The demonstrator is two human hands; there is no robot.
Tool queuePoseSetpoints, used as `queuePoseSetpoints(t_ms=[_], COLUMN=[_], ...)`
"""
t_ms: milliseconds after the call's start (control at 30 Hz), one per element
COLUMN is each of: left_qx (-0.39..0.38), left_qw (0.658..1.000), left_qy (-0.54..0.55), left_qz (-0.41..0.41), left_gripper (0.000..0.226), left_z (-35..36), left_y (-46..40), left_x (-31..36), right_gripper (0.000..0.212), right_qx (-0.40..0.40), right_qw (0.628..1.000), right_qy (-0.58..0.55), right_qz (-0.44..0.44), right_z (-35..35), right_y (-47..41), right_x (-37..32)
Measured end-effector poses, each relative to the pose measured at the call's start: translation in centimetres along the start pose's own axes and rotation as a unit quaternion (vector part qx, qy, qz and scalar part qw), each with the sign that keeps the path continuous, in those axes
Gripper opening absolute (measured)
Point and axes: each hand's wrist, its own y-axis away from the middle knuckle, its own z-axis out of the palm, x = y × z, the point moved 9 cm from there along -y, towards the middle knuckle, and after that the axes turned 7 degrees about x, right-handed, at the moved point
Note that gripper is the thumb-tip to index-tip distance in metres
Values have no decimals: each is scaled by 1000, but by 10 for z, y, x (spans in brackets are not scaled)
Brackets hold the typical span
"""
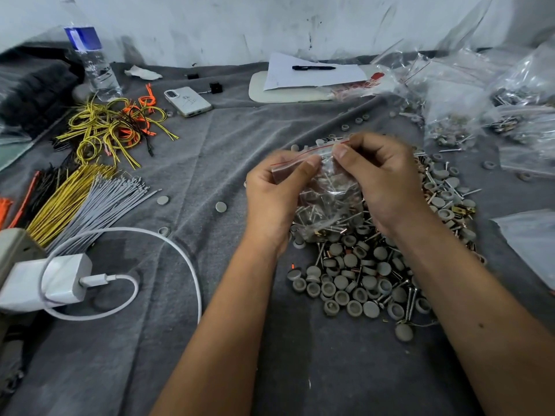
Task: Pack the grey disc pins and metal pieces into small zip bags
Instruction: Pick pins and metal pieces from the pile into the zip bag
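On grey cloth (228,151), scuffed wall (210,25) behind

Left hand (274,190) and right hand (381,175) raised close together, fingers curled, thumbs pinching, forearms converging

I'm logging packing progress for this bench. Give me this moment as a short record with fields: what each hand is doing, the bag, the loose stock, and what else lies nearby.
left hand: pinches the bag's top edge at its left end
right hand: pinches the same top edge further right
zip bag: clear, red line at the top, holds pins and metal pieces
seal: cannot tell whether closed
loose pile: grey disc pins and metal pieces on the grey cloth, under the hands
nearby: phone, charger, wire bundles
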Motion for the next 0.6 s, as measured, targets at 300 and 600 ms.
queuePoseSetpoints(t_ms=[300, 600], left_qx=[-4, 12], left_qw=[1000, 1000], left_qy=[-11, 22], left_qz=[8, 14], left_gripper=[3, 12], left_z=[-2, -8], left_y=[-2, -7], left_x=[0, 0], right_gripper=[15, 10], right_qx=[5, -16], right_qw=[1000, 997], right_qy=[27, 10], right_qz=[13, 70], right_z=[-2, -4], right_y=[-1, -3], right_x=[4, 18])
